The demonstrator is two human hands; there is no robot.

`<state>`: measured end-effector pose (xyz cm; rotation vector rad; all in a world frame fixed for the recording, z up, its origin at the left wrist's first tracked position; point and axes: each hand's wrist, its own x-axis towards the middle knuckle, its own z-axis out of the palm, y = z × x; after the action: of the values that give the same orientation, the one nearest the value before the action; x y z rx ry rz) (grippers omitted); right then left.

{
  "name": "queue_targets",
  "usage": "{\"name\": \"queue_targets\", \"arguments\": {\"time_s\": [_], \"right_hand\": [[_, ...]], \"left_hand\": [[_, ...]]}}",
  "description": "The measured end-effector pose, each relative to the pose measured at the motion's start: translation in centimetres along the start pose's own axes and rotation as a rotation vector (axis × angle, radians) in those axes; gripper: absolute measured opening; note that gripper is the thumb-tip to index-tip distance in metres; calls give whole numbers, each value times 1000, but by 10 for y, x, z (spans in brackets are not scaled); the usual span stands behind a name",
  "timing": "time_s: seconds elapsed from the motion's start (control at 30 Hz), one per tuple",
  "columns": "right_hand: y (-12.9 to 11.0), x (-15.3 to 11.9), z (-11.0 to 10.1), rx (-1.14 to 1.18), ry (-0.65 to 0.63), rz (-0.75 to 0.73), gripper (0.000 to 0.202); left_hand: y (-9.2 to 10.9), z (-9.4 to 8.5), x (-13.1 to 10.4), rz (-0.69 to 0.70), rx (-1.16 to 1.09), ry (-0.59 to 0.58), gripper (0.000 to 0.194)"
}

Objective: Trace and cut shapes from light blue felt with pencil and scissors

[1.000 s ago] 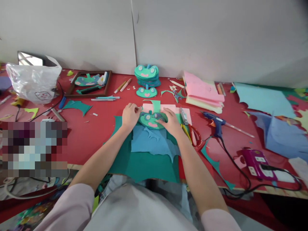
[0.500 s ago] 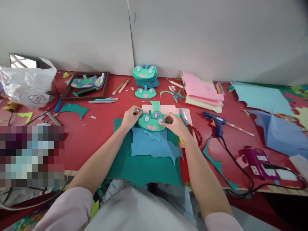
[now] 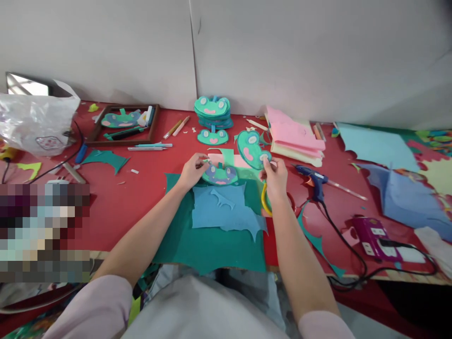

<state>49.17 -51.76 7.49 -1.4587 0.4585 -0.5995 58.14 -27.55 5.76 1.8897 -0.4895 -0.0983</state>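
Note:
Pinched in my right hand (image 3: 275, 176) is a green felt frog face (image 3: 251, 149) with white eyes and a pink mouth, tilted and lifted off to the right. My left hand (image 3: 193, 170) has its fingertips closed at the left edge of a second frog face (image 3: 219, 174), which has dark blue patches and lies in front of me. Beneath are a blue felt sheet (image 3: 215, 216) and a large dark green felt sheet (image 3: 197, 247). Yellow scissor handles (image 3: 265, 200) show below my right hand, partly covered by it.
A stack of frog faces (image 3: 212, 113) stands near the wall, with one more frog face (image 3: 213, 137) before it. To the right lie a blue glue gun (image 3: 312, 179), a purple power box (image 3: 376, 238) and folded pink felt (image 3: 294, 134). A brown tray (image 3: 123, 141) is at left.
My right hand has lifted the green frog face off the other one and moved it right, tilting it. The patched frog face beneath is uncovered. My left hand has stayed nearly in place.

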Motion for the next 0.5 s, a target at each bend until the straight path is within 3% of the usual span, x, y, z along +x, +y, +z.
{"name": "queue_targets", "arguments": {"time_s": [0.2, 0.33, 0.5], "right_hand": [[7, 2, 0, 61, 51, 13, 39], [10, 3, -1, 10, 59, 37, 39], [6, 17, 7, -117, -50, 55, 37]], "left_hand": [[4, 2, -1, 57, -59, -114, 52], [-5, -3, 5, 3, -279, 79, 51], [-13, -6, 13, -111, -583, 272, 49]]}}
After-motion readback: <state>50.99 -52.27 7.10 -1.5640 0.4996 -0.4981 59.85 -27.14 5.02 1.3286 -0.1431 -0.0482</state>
